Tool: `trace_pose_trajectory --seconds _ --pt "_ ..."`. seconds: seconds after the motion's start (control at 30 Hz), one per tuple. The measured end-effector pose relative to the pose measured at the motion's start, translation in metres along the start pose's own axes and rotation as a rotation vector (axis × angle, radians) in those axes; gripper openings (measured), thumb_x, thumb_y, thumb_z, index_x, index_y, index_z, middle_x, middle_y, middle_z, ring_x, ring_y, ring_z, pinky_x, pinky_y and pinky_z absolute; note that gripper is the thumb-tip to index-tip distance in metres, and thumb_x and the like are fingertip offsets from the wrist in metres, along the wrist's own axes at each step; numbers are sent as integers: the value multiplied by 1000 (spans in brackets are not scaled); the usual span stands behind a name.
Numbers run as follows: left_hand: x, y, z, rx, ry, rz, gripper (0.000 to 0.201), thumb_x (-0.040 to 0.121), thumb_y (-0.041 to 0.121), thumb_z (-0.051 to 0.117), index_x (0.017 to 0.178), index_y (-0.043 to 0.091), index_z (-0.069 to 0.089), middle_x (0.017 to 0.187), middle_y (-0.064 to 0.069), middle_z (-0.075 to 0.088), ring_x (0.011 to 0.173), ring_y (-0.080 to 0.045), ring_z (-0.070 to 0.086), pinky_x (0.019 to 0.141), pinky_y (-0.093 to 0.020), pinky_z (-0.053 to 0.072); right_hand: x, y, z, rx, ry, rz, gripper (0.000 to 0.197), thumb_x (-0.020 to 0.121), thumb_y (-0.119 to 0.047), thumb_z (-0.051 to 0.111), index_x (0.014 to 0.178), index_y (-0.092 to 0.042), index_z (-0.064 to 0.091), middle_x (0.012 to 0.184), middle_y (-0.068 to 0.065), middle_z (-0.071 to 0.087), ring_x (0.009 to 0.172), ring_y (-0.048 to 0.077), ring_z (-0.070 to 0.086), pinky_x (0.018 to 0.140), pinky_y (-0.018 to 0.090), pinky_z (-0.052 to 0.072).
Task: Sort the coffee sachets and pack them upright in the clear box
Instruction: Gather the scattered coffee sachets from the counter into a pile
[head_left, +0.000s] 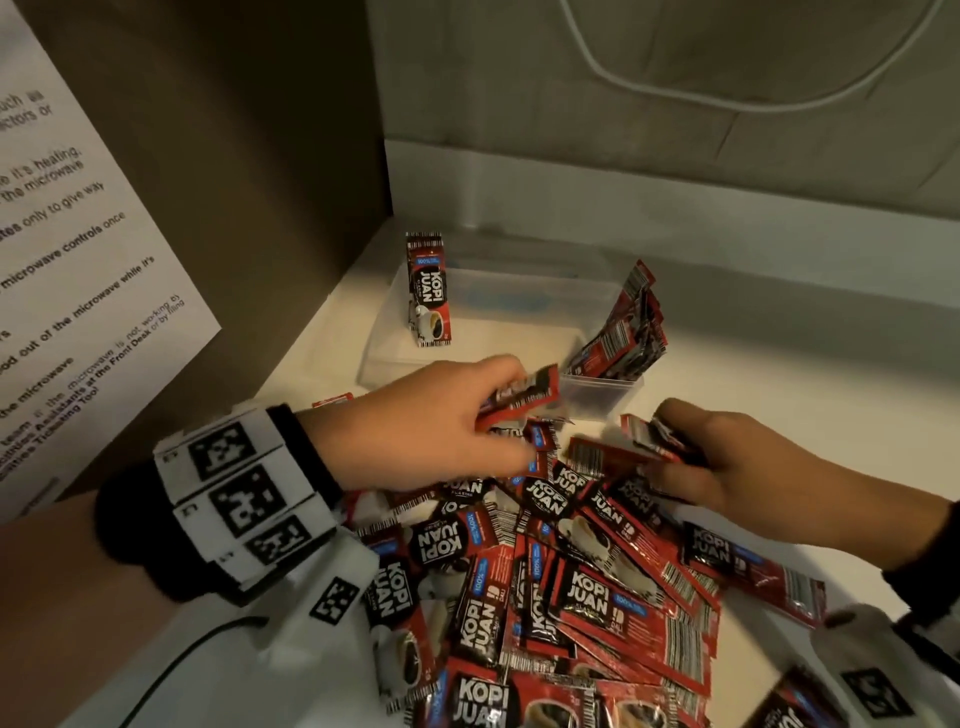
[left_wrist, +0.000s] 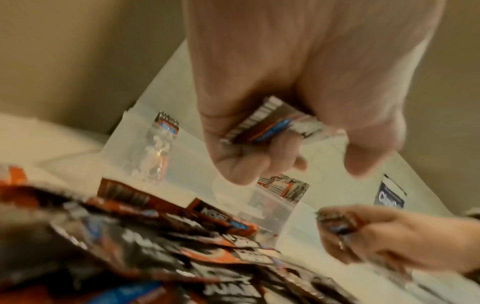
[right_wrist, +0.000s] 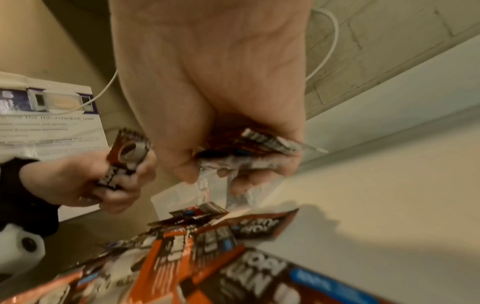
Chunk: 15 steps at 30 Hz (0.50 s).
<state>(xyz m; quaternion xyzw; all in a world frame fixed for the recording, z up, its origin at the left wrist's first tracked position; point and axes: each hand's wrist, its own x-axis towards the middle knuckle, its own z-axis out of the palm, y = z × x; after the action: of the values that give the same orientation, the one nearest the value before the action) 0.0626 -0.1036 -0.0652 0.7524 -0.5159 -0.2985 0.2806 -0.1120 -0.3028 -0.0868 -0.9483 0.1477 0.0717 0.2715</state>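
A big heap of red-and-black coffee sachets (head_left: 582, 587) covers the white counter in front of me. My left hand (head_left: 467, 421) hovers over the heap's far edge and grips a few sachets (head_left: 524, 397), seen close in the left wrist view as sachets (left_wrist: 262, 127). My right hand (head_left: 696, 457) holds another small bunch of sachets (head_left: 649, 436), also seen as sachets (right_wrist: 259, 150). Behind the hands stands the clear box (head_left: 395, 358). One sachet (head_left: 428, 288) stands upright at its left end, and a leaning row of sachets (head_left: 623, 332) fills its right end.
A brown panel with a printed microwave notice (head_left: 78, 249) rises on the left. A tiled wall with a white cable (head_left: 597, 62) runs behind the counter. A dark cord (head_left: 171, 670) trails at the lower left. Bare counter (head_left: 779, 364) lies to the right of the box.
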Motion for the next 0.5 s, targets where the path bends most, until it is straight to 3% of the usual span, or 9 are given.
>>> trace_pose_trajectory --seconds 0.07,0.13,0.23,0.3,0.37,0.5 --pt "0 -4 0 209 -101 -23 34 79 34 73 108 32 56 93 12 65 80 1 62 74 -27 55 -2 0 -7 9 35 -18 15 92 -13 56 84 -22 46 66 -3 58 62 9 54 55 20 40" --pt "1 -6 6 409 -141 27 43 82 37 70 122 34 55 111 16 57 93 -1 56 83 -27 50 -6 1 -14 16 17 -38 16 91 -9 54 88 -24 50 68 -4 60 63 8 54 55 19 41" --pt "5 -1 16 481 -181 137 48 88 35 65 134 33 51 125 18 46 94 0 46 81 -21 40 -19 2 -22 -85 -116 -32 15 84 -18 66 90 -26 56 76 -10 63 73 6 59 57 17 45" --pt "10 6 23 513 -234 190 42 89 35 62 130 30 56 122 14 51 98 -4 49 84 -27 44 -29 6 -25 -219 -201 12 31 70 -40 78 91 -33 56 85 -14 62 81 1 60 64 16 49" --pt "14 12 30 613 -284 200 35 90 35 57 125 28 59 115 10 55 102 -10 53 85 -35 48 -37 11 -24 -361 -266 86 46 57 -58 79 91 -40 52 90 -16 59 86 3 60 73 17 52" --pt "21 16 33 771 -287 203 26 87 22 53 111 19 61 103 3 58 94 -18 54 75 -37 50 -47 18 -13 -442 -291 129 45 59 -55 78 89 -45 47 90 -20 55 84 4 57 79 20 50"
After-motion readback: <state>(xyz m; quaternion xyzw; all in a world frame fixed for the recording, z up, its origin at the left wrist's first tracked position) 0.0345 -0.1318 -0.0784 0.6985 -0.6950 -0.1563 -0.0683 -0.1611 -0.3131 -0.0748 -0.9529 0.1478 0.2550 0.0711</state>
